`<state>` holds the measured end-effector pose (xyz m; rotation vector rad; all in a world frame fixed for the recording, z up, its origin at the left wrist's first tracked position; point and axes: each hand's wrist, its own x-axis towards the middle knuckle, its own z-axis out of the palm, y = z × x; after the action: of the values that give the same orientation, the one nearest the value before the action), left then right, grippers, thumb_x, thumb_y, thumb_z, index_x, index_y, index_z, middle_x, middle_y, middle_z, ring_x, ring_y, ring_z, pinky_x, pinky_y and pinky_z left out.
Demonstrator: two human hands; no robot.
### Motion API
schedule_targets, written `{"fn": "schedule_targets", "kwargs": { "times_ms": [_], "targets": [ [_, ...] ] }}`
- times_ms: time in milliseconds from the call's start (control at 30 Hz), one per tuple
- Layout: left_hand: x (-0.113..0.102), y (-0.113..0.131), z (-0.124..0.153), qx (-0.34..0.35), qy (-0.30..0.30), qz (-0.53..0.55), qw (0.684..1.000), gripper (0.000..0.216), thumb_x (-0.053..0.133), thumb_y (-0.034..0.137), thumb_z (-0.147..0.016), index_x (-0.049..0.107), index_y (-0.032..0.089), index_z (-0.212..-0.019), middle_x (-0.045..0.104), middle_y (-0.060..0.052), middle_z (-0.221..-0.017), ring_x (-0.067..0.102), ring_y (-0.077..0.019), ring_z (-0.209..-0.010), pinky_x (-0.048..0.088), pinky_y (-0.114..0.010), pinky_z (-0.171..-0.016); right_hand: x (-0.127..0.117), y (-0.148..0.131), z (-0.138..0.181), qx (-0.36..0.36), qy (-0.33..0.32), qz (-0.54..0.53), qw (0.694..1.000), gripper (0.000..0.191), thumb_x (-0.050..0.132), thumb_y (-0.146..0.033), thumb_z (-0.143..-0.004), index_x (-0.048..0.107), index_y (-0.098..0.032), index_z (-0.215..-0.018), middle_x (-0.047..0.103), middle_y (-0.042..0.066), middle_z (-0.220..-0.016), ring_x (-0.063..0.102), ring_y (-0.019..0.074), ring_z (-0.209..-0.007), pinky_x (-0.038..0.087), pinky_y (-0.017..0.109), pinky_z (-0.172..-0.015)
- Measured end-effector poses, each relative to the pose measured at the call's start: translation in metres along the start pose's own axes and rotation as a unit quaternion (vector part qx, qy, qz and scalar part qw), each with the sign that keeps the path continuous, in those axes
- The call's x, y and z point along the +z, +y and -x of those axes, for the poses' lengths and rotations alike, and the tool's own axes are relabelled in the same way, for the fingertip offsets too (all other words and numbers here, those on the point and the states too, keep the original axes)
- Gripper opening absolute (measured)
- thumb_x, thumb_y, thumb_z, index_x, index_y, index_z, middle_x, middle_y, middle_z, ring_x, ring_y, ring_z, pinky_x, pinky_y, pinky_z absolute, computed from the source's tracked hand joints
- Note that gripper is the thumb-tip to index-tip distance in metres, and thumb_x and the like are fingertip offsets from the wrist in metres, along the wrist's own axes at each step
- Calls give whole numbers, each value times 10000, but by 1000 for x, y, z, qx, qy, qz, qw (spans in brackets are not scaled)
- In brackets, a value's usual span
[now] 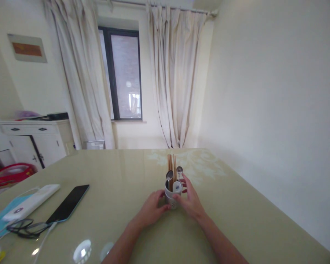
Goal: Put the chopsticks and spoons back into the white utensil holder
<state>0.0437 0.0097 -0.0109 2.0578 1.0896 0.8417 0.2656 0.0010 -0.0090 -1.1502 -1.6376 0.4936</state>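
A pale utensil holder point(170, 201) stands upright on the table between my hands. Several wooden chopsticks point(171, 163), a metal spoon point(169, 175), a second metal spoon point(179, 169) and a white ceramic spoon point(177, 187) stick up out of it. My left hand point(154, 208) is curved round the holder's left side, with thumb and fingers against it. From the right, my right hand point(190, 200) grips the holder, its thumb on the front and its fingers round the far side, close to the spoons. The holder's lower right side is partly covered.
On the table's left lie a phone point(68, 203), a white power strip or similar long white device point(31, 202), eyeglasses point(27, 228), a blue face mask point(13, 211) and a white cable point(45, 238). A wall point(277, 91) runs along the right side. A white cabinet point(48, 141) stands beyond.
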Motion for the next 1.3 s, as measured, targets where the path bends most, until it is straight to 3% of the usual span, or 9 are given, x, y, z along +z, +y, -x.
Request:
{"fn": "schedule_targets", "kwargs": {
  "times_ms": [133, 333, 600, 833, 1033, 1100, 1167, 1233, 1300],
  "targets": [
    [4, -6, 0, 38, 1, -51, 998, 449, 653, 354, -941, 645, 210, -1367, 705, -120, -1363, 616, -299, -1225, 462, -445, -1091, 16, 2, 1, 3, -7, 10, 1000, 950, 868, -486, -725, 432, -179, -1511, 667, 170, -1361, 658, 348, -1238, 534, 498, -1051],
    [9, -9, 0, 36, 2, -138, 990, 579, 666, 315, -921, 569, 212, -1482, 674, -120, -1418, 587, -306, -1295, 438, -487, -1153, 12, 3, -9, 27, 33, 30, 999, 737, 803, -396, -741, 483, -199, -1376, 746, 124, -1208, 727, 302, -1103, 567, 437, -991],
    [6, -2, 3, 60, 20, -165, 984, 316, 541, 265, -996, 694, 206, -1266, 731, -107, -1271, 640, -251, -1203, 492, -436, -1092, -37, 33, -28, 105, 119, 98, 982, 718, 739, -497, -723, 484, -195, -1323, 756, 127, -1131, 748, 317, -1005, 579, 447, -903],
    [8, 4, 2, 72, 17, -181, 981, 270, 475, 265, -1027, 725, 195, -1100, 742, -102, -1113, 652, -239, -1084, 502, -401, -1002, -76, 61, -34, 140, 180, 122, 966, 746, 747, -549, -681, 504, -201, -1295, 745, 135, -1125, 738, 341, -997, 566, 474, -891],
    [7, 12, 2, 57, 13, -213, 975, 274, 454, 277, -1036, 687, 190, -922, 724, -90, -961, 646, -223, -940, 479, -343, -867, -79, 59, -39, 79, 276, 171, 943, 1082, 785, -741, -605, 466, -108, -1423, 592, 285, -1384, 558, 466, -1285, 442, 630, -1057],
    [8, 13, 2, 43, 19, -220, 974, 277, 458, 292, -1038, 663, 192, -882, 712, -83, -923, 639, -215, -898, 463, -324, -825, -77, 43, -36, 32, 334, 221, 916, 1114, 753, -785, -676, 438, -81, -1480, 522, 314, -1450, 460, 491, -1368, 365, 675, -1109],
    [9, 13, 1, 29, 17, -233, 972, 297, 459, 322, -1042, 637, 194, -842, 699, -77, -885, 630, -210, -859, 446, -312, -789, -70, 23, -30, -46, 354, 235, 904, 963, 688, -723, -833, 420, -99, -1515, 516, 286, -1459, 446, 451, -1383, 332, 660, -1145],
    [12, 11, 1, 22, 11, -248, 968, 320, 454, 344, -1044, 621, 195, -814, 692, -76, -860, 626, -207, -828, 435, -307, -763, -55, 6, -19, -112, 312, 217, 918, 763, 645, -611, -941, 441, -144, -1510, 546, 238, -1434, 480, 402, -1361, 347, 619, -1158],
    [14, 9, 1, 29, 1, -259, 966, 331, 447, 346, -1040, 624, 195, -804, 696, -76, -850, 631, -204, -807, 437, -302, -747, -35, -8, -8, -141, 196, 185, 953, 587, 609, -516, -1002, 490, -198, -1481, 596, 186, -1397, 523, 354, -1335, 375, 562, -1162]
  ]
}}
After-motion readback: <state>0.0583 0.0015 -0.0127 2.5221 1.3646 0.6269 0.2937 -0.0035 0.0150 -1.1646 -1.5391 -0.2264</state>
